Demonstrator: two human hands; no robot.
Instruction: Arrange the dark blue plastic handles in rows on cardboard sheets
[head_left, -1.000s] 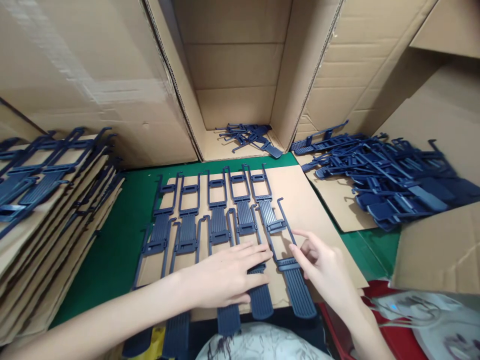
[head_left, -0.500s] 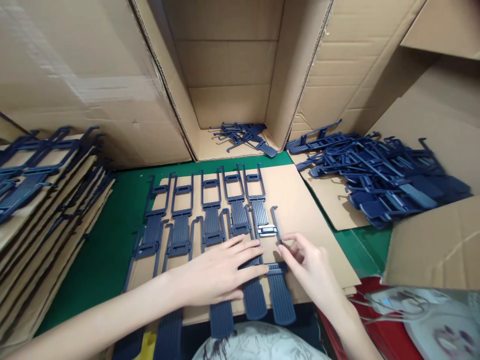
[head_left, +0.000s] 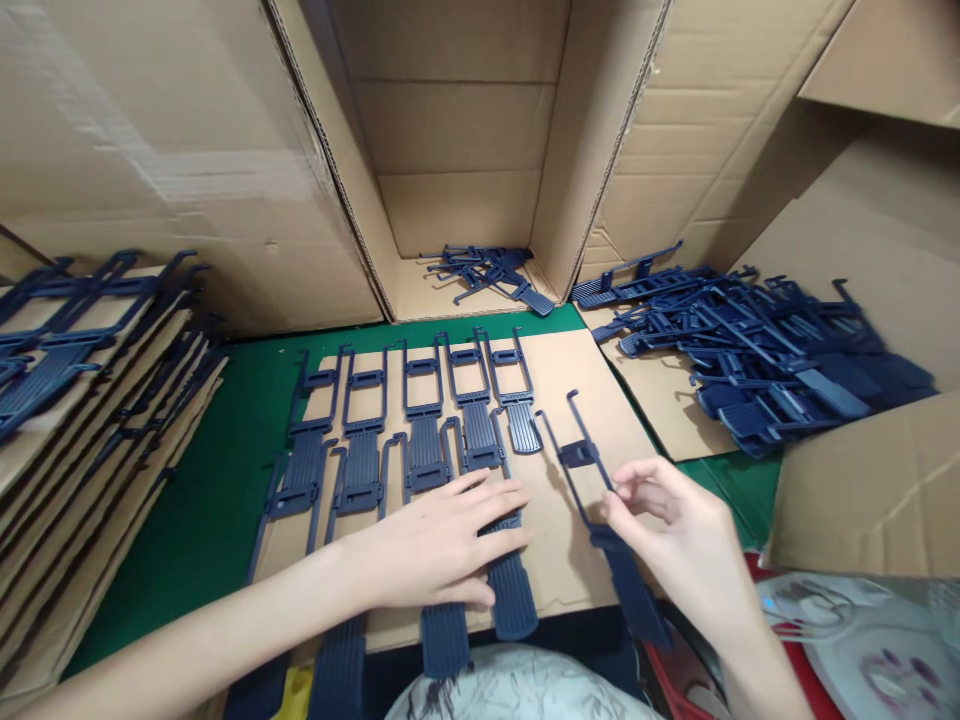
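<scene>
My right hand pinches the side arm of a dark blue plastic bracket, which has two hooked arms, a crossbar and a flat tail. This bracket is tilted and appears raised above the cardboard sheet. Flat over the laid-out rows rests my left hand, fingers spread, covering parts of several matching brackets. One of them, a bracket with a ribbed tail, shows just below its fingers. Nearer the sheet's far edge, another bracket lies with its ribbed tail uncovered.
A heap of dark blue brackets lies at the right. Several more sit inside the tall cardboard box at the back. Layered cardboard sheets with brackets between them stand at the left on the green surface.
My right hand has lifted the end bracket from the row and moved it to the right, tilting it. My left hand has stayed almost in place.
</scene>
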